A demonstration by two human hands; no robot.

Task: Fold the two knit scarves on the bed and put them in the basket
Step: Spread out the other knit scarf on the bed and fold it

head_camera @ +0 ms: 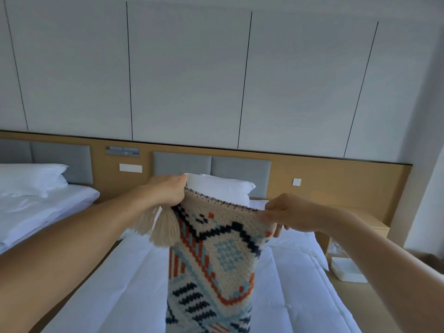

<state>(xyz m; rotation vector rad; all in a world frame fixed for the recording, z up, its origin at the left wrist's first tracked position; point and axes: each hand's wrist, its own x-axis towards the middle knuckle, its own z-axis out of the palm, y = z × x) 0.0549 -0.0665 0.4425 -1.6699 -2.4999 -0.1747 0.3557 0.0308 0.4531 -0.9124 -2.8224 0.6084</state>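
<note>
Currently a cream knit scarf (216,255) patterned in navy, orange and pale blue is held up above the white bed (300,296), its top edge stretched between both hands. The left corner, by the tassels (158,227), is gripped by the left hand (165,191); the right corner is pinched by the right hand (290,212)

We hold both bare forearms stretched out ahead and raised, our left hand (168,191) curled in a fist round one top corner of the knit scarf (216,248), our right hand (290,212) well apart to its right, fingers and thumb pinching the other corner.
</note>
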